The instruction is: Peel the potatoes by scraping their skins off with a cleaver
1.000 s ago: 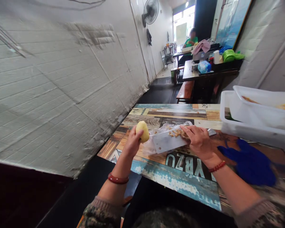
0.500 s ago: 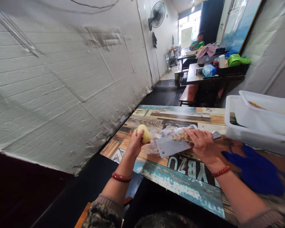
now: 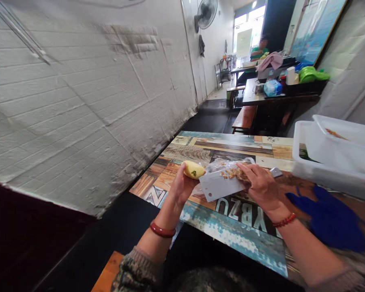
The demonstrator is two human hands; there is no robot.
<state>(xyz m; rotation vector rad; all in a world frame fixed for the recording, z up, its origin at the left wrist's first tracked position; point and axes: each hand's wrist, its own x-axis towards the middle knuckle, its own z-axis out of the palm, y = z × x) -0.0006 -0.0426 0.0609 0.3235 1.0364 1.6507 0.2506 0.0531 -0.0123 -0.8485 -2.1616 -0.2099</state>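
While R grip (image 3: 260,183) clamps cleaver (image 3: 220,187), L grip (image 3: 182,188), left of it, curls round yellow oblong veg (image 3: 190,168) w/ dark-green spot (image 3: 194,173).

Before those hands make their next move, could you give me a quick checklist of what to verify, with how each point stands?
1. Left hand gripping the pale yellow item: ok, fingers wrapped around it.
2. Right hand holding the cleaver: ok.
3. Blade clean: not ok, brown scraps lie along it.
4. Yellow item unblemished: not ok, a dark green spot shows.
5. Hands covered: not ok, both are bare; a blue glove lies on the table.
6. Blade clear of the yellow item: cannot tell, they overlap closely in this view.
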